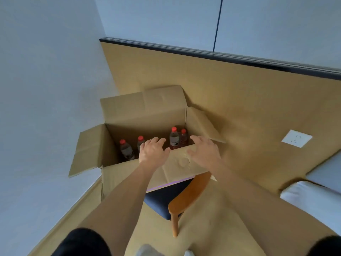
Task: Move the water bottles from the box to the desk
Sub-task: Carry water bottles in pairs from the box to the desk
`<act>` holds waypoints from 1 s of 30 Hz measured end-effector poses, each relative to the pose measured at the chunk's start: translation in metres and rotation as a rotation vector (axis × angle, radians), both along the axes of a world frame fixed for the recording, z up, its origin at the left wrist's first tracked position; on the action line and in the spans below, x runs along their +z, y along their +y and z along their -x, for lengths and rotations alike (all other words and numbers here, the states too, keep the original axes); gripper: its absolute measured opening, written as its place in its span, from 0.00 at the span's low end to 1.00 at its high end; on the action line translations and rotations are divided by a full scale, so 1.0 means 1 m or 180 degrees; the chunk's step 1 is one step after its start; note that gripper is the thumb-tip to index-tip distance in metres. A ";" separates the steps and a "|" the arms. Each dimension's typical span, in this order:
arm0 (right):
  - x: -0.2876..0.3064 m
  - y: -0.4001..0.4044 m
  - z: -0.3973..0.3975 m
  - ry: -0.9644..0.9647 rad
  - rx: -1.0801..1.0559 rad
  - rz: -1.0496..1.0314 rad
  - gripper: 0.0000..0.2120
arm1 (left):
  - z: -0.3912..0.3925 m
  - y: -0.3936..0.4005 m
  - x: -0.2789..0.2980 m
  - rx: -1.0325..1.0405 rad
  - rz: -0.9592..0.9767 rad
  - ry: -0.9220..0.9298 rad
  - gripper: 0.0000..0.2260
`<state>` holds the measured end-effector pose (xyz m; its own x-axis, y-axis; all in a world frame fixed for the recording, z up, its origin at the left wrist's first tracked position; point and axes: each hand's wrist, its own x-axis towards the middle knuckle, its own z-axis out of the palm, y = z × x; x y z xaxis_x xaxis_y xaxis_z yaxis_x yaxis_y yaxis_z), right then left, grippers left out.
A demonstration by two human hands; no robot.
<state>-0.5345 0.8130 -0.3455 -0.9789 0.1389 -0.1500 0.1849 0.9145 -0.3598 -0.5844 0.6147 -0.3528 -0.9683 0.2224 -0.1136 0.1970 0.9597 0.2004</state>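
Both the left hand and right hand reach open-fingered and empty over the box, where four red-capped bottles stand upright, so the next move is probably gripping one

Plain bedroom-like room, white bedding, wood wall panel with socket, cushioned wooden chair

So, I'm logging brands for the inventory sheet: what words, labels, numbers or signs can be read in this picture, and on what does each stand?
No text can be read anywhere in this view.
Bottle labels: the four red-capped water bottles in the cardboard box carry labels, but the print is too small and blurred to read.
Box front: a faint round mark shows between the left hand and right hand; no letters can be made out.
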 end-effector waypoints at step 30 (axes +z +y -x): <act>0.052 0.146 0.470 0.0230 -0.0602 -0.0442 0.35 | 0.515 0.124 0.056 -0.0267 -0.0685 0.0056 0.23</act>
<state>-1.0050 0.9591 -0.2936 -0.9410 0.3352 -0.0472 0.3359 0.9077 -0.2516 -1.0999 0.7384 -0.2965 -0.9468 0.3196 -0.0382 0.2795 0.8753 0.3947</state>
